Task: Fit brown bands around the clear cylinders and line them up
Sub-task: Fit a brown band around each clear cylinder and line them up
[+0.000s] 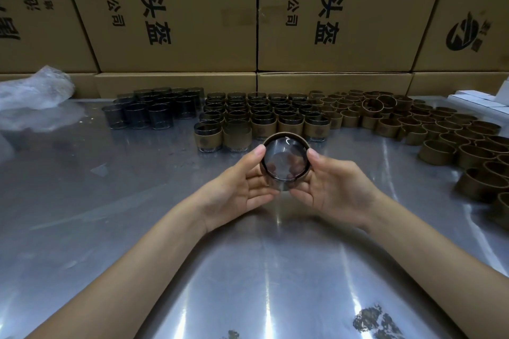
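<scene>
**Inspector:** Starting at far left: crumpled plastic wrap (35,91) on the metal table (137,228), then a cluster of bare glass cups (154,110) awaiting bands.

**Assistant:** And the middle?

**Inspector:** Banded cups (261,118) stand in rows, with a gap at the near row's right-hand part. Just near of them, above the table, the left hand (242,187) and right hand (333,187) hold one cup (285,162) tipped toward the camera, a brown band (286,135) around it. Both thumbs press the rim; fingers curl underneath.

**Assistant:** Step in hand?

**Inspector:** Seating the band, in my judgement. Whether it sits level, I cannot tell.

**Assistant:** Next?

**Inspector:** Probably turning the cup upright and setting it into that near row, snug beside its neighbours. Loose bands (440,135) lie right; cardboard boxes (179,14) stand behind.
</scene>
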`<state>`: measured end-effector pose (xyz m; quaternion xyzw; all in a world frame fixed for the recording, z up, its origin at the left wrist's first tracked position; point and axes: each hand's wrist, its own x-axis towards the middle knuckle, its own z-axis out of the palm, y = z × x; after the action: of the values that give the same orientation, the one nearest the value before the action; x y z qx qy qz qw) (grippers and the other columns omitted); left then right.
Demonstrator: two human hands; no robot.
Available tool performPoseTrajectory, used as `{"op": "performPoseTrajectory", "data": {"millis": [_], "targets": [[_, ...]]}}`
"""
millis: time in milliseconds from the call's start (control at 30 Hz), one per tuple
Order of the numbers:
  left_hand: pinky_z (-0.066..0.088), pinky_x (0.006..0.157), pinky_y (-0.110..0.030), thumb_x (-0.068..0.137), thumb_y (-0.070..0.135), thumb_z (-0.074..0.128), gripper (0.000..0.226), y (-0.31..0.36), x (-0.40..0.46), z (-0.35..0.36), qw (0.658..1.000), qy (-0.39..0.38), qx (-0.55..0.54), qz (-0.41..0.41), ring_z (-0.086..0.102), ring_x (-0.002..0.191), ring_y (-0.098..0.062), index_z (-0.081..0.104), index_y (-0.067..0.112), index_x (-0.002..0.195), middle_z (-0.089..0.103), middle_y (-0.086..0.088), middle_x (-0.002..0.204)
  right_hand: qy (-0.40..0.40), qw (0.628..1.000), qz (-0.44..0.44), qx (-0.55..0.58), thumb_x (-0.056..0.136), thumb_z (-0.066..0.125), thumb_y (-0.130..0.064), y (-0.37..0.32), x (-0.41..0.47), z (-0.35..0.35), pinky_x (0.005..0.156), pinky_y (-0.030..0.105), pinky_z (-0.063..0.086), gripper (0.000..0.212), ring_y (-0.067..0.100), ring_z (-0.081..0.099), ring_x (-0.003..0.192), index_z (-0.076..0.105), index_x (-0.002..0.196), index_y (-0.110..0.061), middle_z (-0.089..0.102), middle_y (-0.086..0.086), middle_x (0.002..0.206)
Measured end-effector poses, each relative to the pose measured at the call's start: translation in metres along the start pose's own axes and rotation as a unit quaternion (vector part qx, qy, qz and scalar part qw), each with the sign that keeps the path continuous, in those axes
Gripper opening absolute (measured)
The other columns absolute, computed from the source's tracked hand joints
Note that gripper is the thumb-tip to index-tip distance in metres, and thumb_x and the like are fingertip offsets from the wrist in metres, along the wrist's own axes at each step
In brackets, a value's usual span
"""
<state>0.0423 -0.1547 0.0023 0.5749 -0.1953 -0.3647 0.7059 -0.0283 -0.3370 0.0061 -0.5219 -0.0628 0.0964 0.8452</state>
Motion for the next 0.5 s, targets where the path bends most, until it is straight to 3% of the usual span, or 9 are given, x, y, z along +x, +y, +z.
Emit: {"op": "performPoseTrajectory", "data": {"millis": [133, 333, 500], "targets": [[0.054, 0.076, -0.021, 0.043, 0.064, 0.084, 0.066, -0.002, -0.001, 0.002, 0.998, -0.046, -0.026, 0.041, 0.068, 0.101, -0.015, 0.078, 0.022, 0.095, 0.071, -0.006, 0.109, -0.045, 0.998, -0.03, -0.01, 0.054, 0.09, -0.046, 0.0, -0.002, 0.0, 0.071, 0.018, 0.054, 0.046, 0.007, 0.068, 0.079, 0.078, 0.092, -0.022, 0.074, -0.003, 0.089], [0.055, 0.075, -0.019, 0.038, 0.064, 0.086, 0.084, -0.003, -0.004, 0.006, 0.991, -0.091, -0.059, 0.078, 0.07, 0.095, -0.012, 0.067, 0.016, 0.105, 0.073, -0.005, 0.103, -0.115, 0.992, -0.056, 0.012, 0.074, 0.077, -0.044, -0.002, -0.005, 0.008, 0.074, 0.013, 0.051, 0.028, -0.001, 0.066, 0.079, 0.077, 0.094, -0.025, 0.073, -0.011, 0.082], [0.054, 0.076, -0.019, 0.044, 0.063, 0.084, 0.065, -0.003, -0.004, 0.006, 0.988, -0.116, -0.043, 0.092, 0.069, 0.095, -0.01, 0.077, 0.024, 0.095, 0.074, -0.001, 0.102, -0.123, 0.991, -0.046, 0.006, 0.075, 0.075, -0.044, -0.005, -0.008, 0.01, 0.075, 0.012, 0.051, 0.027, -0.004, 0.066, 0.08, 0.077, 0.095, -0.027, 0.073, -0.014, 0.082]]}}
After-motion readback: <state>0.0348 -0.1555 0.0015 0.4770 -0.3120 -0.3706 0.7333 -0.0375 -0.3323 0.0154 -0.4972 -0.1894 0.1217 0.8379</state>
